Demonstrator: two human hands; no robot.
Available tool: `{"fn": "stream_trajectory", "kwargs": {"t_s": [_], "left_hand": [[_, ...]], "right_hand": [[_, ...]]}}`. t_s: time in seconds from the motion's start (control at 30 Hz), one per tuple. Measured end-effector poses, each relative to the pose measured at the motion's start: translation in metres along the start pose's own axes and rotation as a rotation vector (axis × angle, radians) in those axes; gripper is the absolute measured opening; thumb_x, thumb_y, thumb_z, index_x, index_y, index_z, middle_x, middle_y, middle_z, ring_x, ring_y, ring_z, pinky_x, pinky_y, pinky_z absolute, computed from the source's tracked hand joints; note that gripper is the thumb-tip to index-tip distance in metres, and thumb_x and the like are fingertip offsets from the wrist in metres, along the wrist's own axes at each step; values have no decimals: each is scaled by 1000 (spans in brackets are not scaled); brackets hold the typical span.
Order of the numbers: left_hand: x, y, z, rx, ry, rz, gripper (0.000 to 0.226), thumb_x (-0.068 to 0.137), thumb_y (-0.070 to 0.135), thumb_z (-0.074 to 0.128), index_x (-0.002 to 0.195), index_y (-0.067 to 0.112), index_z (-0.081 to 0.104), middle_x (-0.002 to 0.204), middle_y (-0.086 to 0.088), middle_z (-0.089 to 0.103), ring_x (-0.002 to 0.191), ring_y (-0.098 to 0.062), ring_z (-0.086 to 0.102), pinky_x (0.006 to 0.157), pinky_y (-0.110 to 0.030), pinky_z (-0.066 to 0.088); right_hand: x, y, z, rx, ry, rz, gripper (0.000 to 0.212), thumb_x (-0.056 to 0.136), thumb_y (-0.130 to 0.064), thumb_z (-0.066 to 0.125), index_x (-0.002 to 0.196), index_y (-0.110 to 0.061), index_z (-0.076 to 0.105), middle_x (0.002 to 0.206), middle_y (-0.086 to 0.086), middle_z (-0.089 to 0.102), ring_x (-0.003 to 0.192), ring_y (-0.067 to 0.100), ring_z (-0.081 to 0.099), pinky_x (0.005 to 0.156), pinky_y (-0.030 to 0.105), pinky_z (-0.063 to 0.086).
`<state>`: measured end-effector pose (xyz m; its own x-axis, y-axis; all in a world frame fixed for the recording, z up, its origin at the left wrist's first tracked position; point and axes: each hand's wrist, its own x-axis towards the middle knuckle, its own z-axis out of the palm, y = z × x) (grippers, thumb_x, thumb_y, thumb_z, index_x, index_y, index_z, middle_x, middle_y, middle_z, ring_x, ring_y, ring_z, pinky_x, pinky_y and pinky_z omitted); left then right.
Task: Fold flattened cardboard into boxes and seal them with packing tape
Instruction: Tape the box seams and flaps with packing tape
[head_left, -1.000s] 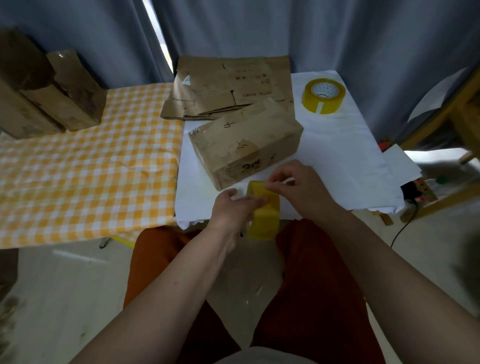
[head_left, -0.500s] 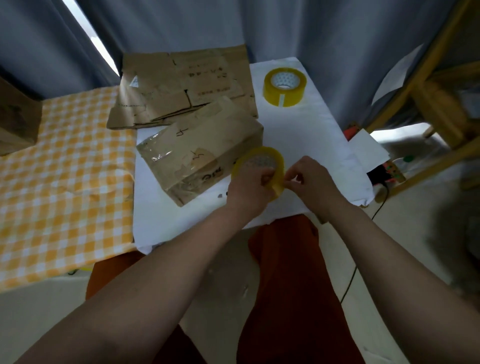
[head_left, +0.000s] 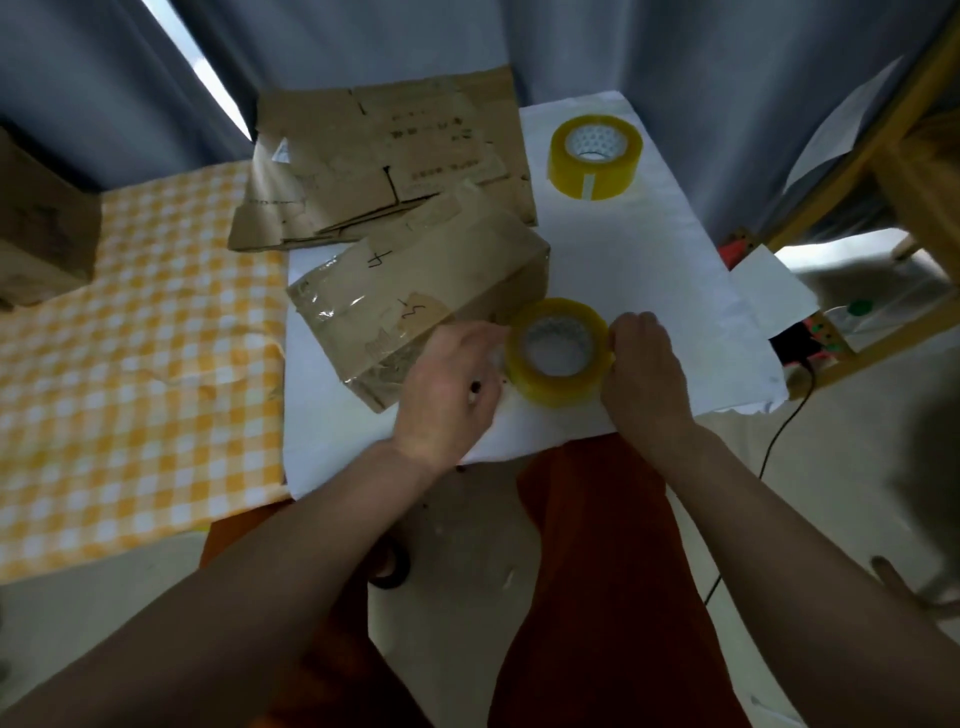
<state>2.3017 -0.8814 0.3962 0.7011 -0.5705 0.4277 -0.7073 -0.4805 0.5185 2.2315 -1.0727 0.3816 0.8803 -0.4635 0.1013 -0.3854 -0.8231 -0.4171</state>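
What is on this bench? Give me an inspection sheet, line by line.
Surface: white sheet beside yellow checked cloth.
Job's things: folded box, partly taped; flat cardboard behind it; tape roll in hand; spare tape roll at the back.
Clutter: loose paper at right edge.
Hands: left hand and right hand grip the tape roll.
Cables: black cable hanging at right.
Surroundings: grey curtain; wooden frame.

Single head-worn view, looking forward-down, close over table edge (head_left: 675, 260) and lap.
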Motion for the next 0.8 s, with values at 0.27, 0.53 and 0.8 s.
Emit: {"fn": "stream_trajectory", "kwargs": {"t_s": [0.27, 0.53, 0.8], "left_hand": [[-8, -68, -54, -207, 276, -736, 70, 101, 39, 37, 153, 6, 4, 162, -7, 4, 149, -15, 4, 122, -33, 6], [-14, -84, -26, -526, 279, -902, 92, 84, 73, 29, 152, 13, 16, 154, -10, 29, 142, -24, 28, 117, -48, 24], [-18, -115, -31, -546, 311, -1140, 67, 101, 46, 19, 152, 2, 10, 157, -24, 8, 144, -39, 5, 120, -42, 3]], "right_hand": [[34, -134, 35, 68, -156, -456, 43, 95, -31, 51, 129, -4, 49, 137, 18, 45, 128, 34, 39, 108, 45, 28], [57, -159, 69, -298, -354, -497, 58, 99, -49, 12, 152, -26, 1, 160, 2, -6, 147, 23, -9, 118, 47, -5], [53, -161, 74, -313, -300, -487, 61, 96, -54, 4, 152, -28, 7, 160, 2, 1, 147, 23, -2, 117, 45, -4]]}}
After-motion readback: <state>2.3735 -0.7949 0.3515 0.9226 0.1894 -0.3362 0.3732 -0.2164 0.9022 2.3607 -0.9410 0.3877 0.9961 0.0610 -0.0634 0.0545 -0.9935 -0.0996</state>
